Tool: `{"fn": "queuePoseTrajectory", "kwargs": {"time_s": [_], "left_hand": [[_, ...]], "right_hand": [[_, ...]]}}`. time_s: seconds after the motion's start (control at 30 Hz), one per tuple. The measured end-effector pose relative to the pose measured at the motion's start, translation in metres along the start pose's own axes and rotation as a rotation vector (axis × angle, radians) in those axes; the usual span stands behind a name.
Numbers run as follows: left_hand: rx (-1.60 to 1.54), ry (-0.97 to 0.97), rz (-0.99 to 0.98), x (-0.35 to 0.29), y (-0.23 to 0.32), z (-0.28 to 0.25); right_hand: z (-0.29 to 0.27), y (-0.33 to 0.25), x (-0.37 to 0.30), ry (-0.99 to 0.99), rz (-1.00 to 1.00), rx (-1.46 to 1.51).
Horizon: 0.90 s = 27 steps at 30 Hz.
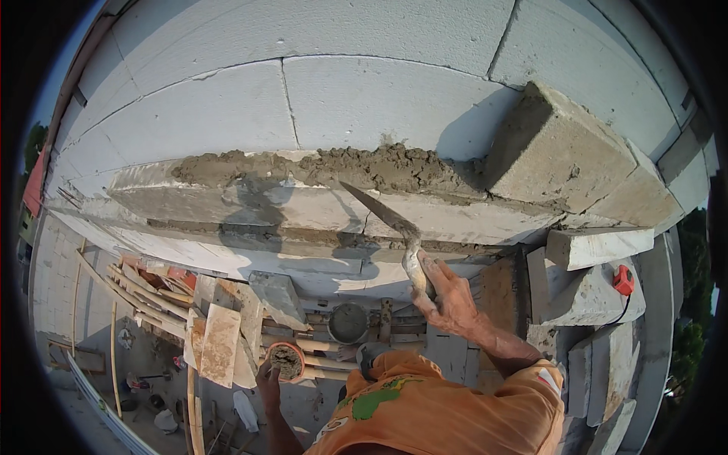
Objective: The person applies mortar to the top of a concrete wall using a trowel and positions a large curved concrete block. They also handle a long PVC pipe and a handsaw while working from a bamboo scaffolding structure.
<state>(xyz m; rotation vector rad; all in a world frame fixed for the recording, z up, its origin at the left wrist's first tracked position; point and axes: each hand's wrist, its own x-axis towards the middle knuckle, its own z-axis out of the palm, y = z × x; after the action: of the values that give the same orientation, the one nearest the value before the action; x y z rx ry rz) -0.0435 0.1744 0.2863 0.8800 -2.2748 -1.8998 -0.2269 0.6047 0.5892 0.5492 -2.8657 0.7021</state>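
Note:
My right hand [452, 302] is closed round the handle of a trowel [378, 207]. Its blade points up and left, in front of the block ledge [447, 214]. Along that ledge runs a rough bed of grey mortar [390, 168], against the white block wall [379, 102]. At the mortar's right end a big grey block [565, 155] sits tilted. Low on the left, my left hand [268, 381] grips the rim of an orange bowl [301, 369] with mortar in it. Part of that hand's fingers is hidden by the bowl.
A round dark bucket of grey mix [349, 324] stands below the wall, near wooden poles [326, 345]. Loose slabs [222, 345] lie left of it. More blocks [607, 371] are stacked at right, with a red tape measure [623, 280] on one. Ground with scattered items lies far below left.

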Motion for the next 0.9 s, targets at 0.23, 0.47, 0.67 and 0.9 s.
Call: {"fn": "queuePoseTrajectory", "kwargs": {"time_s": [0.23,0.47,0.67,0.9], "left_hand": [[0.145,-0.048,-0.042,-0.005,-0.022,-0.001],[0.303,-0.053,0.033,-0.04,-0.025,-0.037],[0.24,0.106,-0.07,-0.069,-0.084,-0.057],[0.178,0.132,-0.026,-0.027,-0.002,-0.019]], "right_hand": [[0.026,0.014,0.023,-0.071,0.22,0.633],[0.034,0.064,-0.014,0.06,0.372,0.855],[0.078,0.063,-0.047,0.135,0.466,0.979],[0.067,-0.024,0.021,0.035,0.229,0.998]]}}
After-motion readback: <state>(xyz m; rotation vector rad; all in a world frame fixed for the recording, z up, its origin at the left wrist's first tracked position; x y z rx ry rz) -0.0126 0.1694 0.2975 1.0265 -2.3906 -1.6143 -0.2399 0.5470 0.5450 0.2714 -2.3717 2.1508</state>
